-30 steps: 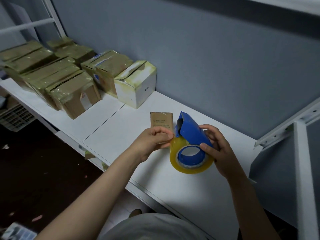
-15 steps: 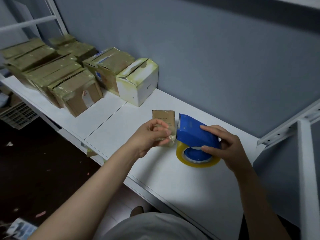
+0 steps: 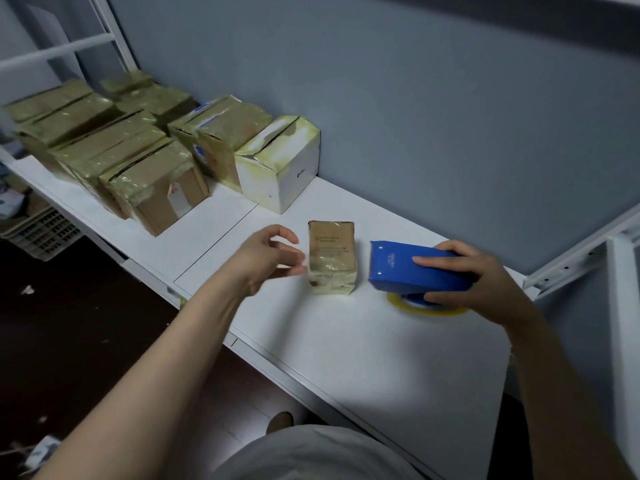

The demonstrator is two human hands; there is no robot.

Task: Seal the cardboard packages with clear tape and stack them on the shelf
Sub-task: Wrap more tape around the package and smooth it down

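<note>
White shelf (image 3: 381,358) bears a taped package (image 3: 331,258); right hand (image 3: 485,282) grips tape dispenser (image 3: 408,268).

Tape roll (image 3: 426,308): only a yellow arc of its rim shows; the rest is hidden under the blue tape dispenser (image 3: 415,268) and the right hand (image 3: 485,282) gripping it. Left hand (image 3: 266,258): fingertips (image 3: 294,270) motion-blurred, contact with the small taped package (image 3: 331,258) cannot be told. Print on that package and logo on the white box (image 3: 298,157): too small to read. Leftmost taped boxes (image 3: 34,109) and plastic crate (image 3: 41,230): cut off by the left edge.
</note>
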